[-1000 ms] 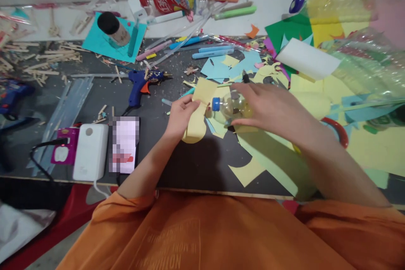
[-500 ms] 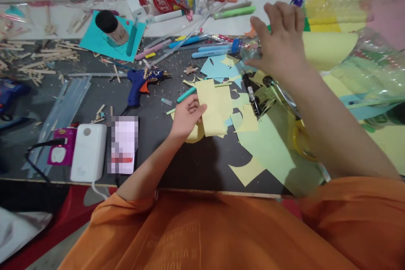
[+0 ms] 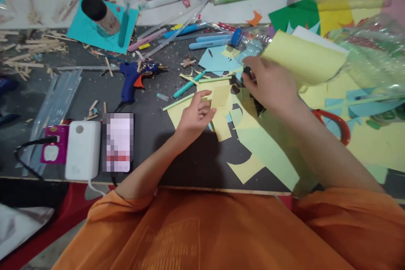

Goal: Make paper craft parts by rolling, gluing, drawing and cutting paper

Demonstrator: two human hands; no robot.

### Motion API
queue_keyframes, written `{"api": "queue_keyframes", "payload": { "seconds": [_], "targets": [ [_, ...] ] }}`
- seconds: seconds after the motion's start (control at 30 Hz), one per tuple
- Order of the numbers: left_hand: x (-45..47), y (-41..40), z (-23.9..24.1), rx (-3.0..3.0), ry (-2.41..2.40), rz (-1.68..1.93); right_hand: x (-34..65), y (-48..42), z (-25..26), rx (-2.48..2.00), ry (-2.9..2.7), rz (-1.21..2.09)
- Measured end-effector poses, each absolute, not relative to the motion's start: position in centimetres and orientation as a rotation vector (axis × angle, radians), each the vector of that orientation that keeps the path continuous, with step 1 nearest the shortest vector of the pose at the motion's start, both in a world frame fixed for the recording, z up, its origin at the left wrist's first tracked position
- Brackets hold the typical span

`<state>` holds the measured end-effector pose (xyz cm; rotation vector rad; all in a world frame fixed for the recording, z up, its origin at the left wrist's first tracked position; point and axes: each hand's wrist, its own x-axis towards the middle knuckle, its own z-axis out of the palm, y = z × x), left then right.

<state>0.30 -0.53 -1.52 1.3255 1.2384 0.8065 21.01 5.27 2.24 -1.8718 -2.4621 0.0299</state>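
Note:
My left hand (image 3: pixel 196 117) hovers over pale yellow paper pieces (image 3: pixel 222 128), its index finger stretched out and its thumb apart. A smaller yellow paper piece (image 3: pixel 221 95) lies just beyond its fingertips. My right hand (image 3: pixel 272 84) is closed around the end of a black pen (image 3: pixel 247 72), with most of the pen hidden behind the fingers. Below the right forearm spreads a large pale green sheet (image 3: pixel 268 147). A teal marker (image 3: pixel 190 85) and a rolled green paper stick (image 3: pixel 215 79) lie beyond my left hand.
A blue glue gun (image 3: pixel 129 80) lies left of centre, near a phone (image 3: pixel 117 143) and a white power bank (image 3: pixel 82 149). Red-handled scissors (image 3: pixel 343 128) and a rolled yellow sheet (image 3: pixel 306 59) are at the right. A black-capped bottle (image 3: pixel 101 14) stands on turquoise card (image 3: pixel 76 25).
My right hand has come down toward me from above the markers and closed on the black pen. My left hand has let go of the yellow paper, its fingers now spread.

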Motion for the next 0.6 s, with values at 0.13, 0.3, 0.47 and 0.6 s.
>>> {"api": "queue_keyframes", "payload": {
  "seconds": [0.13, 0.3, 0.47, 0.6],
  "targets": [
    [-0.7, -0.1, -0.6, 1.573, 1.334, 0.940, 21.5, 5.6, 1.5, -1.903, -2.394, 0.043],
    [-1.5, -0.2, 0.2, 2.082, 1.243, 0.703, 22.0, 5.3, 2.6, -1.877, -2.333, 0.322],
    [-1.4, -1.4, -0.7, 2.447, 1.017, 0.427, 22.8, 3.2, 3.8, -1.468, -1.698, 1.068],
    [-1.1, -1.9, -1.1, 2.515, 1.039, 0.372, 22.1, 1.4, 2.8, -1.348, -1.361, 1.384]
  ]
}}
